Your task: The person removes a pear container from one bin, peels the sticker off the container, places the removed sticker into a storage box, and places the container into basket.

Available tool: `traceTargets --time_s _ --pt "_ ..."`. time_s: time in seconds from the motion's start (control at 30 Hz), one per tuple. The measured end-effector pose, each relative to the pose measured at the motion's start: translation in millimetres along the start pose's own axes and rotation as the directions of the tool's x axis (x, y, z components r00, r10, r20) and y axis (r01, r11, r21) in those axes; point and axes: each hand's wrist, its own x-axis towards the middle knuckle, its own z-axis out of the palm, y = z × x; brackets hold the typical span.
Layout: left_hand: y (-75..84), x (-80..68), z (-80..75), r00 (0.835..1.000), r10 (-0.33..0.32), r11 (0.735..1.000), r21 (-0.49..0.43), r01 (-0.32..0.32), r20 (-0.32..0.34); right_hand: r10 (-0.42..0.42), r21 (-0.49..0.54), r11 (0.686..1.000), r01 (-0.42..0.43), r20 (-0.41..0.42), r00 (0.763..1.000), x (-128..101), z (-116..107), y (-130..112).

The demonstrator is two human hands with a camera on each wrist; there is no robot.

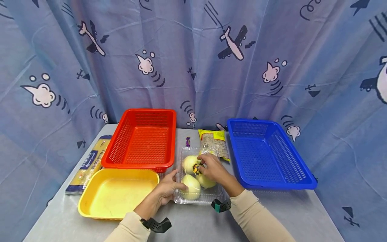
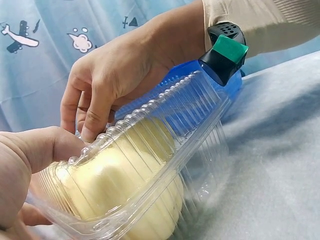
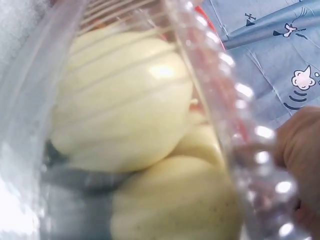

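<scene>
A clear plastic clamshell box (image 1: 199, 201) with three pale yellow round fruits (image 1: 191, 187) inside lies at the front middle of the table. My left hand (image 1: 165, 189) grips its left side, thumb over the lid's edge and some fingers lower down. Above the lid is my right hand (image 1: 214, 169), its bent fingers at a black and yellow sticker (image 1: 198, 168). Whether they pinch the sticker or only touch it is not clear. In the left wrist view the right hand (image 2: 112, 75) reaches down over the box's ribbed edge.
A red basket (image 1: 139, 166) and a yellow basin (image 1: 118, 215) stand on the left, beside a long pasta packet (image 1: 90, 164). On the right is a blue basket (image 1: 281, 186). Behind the box lie a yellow-topped bag (image 1: 219, 143) and a small purple-wrapped sweet (image 1: 188, 142).
</scene>
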Motion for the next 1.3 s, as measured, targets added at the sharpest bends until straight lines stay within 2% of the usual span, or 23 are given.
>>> traceTargets --time_s 0.13,0.4,0.77,1.1,1.3 --pt "-0.9 -0.2 -0.1 1.000 -0.003 1.000 -0.002 0.003 0.004 -0.005 0.010 1.000 0.006 -0.021 1.000 -0.9 2.1 1.5" --pt "-0.8 -0.1 -0.4 1.000 -0.008 1.000 0.001 0.008 -0.003 -0.090 -0.001 0.996 0.090 -0.059 0.994 -0.4 5.4 3.5" --pt "0.1 0.6 0.6 1.000 0.000 1.000 -0.001 0.000 0.004 -0.067 -0.030 0.997 0.066 -0.031 0.997 1.2 1.7 0.8" --pt "-0.8 1.9 0.0 1.000 0.000 1.000 -0.001 0.000 -0.001 -0.176 0.013 0.984 0.178 -0.105 0.979 -1.5 -2.8 6.8" --pt "-1.0 2.0 0.2 1.000 -0.006 1.000 -0.001 0.006 -0.006 -0.162 0.082 0.981 0.174 -0.133 0.978 -3.7 -6.5 11.6"
